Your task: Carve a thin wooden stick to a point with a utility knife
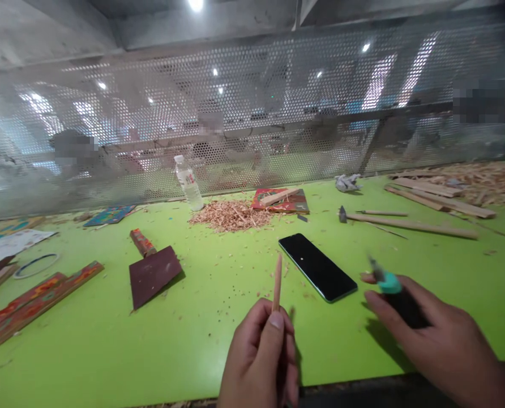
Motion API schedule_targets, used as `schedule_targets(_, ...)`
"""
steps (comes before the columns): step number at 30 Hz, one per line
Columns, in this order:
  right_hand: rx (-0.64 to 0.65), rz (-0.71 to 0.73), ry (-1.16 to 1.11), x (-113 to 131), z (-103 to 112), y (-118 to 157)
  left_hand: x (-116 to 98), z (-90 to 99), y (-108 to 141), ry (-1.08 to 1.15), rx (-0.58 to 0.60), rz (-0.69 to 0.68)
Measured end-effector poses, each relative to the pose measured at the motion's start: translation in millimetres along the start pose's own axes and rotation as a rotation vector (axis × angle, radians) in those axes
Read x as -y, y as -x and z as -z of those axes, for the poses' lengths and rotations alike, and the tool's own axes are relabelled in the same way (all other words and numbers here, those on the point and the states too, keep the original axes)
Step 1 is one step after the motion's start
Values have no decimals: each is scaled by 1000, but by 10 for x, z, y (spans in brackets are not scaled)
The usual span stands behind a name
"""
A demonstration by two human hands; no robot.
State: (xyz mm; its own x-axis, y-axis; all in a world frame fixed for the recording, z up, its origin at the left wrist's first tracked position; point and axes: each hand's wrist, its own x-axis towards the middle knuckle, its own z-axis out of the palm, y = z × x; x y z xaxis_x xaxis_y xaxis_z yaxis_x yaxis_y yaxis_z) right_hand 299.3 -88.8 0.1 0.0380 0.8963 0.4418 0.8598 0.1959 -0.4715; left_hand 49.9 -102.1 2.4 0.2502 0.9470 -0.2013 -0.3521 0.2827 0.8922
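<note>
My left hand (263, 351) is closed around a thin wooden stick (277, 283), which points up and away with its tapered end showing. To the right, my right hand (431, 328) grips a knife (399, 294) with a black and teal handle; its short blade is blurred and points up and to the left, apart from the stick. A black phone (318, 266) lies on the green table (171, 357) between and beyond the hands. The lower end of the stick is hidden in my left hand.
Wood shavings (233, 216) are heaped near a plastic bottle (188, 184). Brown sandpaper (155, 276) lies at left, near painted wood pieces (44, 300). A hammer-like tool (409, 222) and wood strips (448, 198) lie at right. Perforated metal screening (252, 124) stands behind.
</note>
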Motion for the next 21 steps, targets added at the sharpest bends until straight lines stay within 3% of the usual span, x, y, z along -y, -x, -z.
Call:
schedule_targets(4,202,334,-112,238,-15,-178,17,4,-6,-12,49,-3)
schedule_targets(8,359,597,-18,375,-38,-385,115,35,-58,10,72,-25)
schedule_targets(16,349,691,39,282,-116,-499,104,22,-80,27,78,18)
schedule_targets(21,466,682,3,411,-37,-498,16,4,-42,-93,40,57)
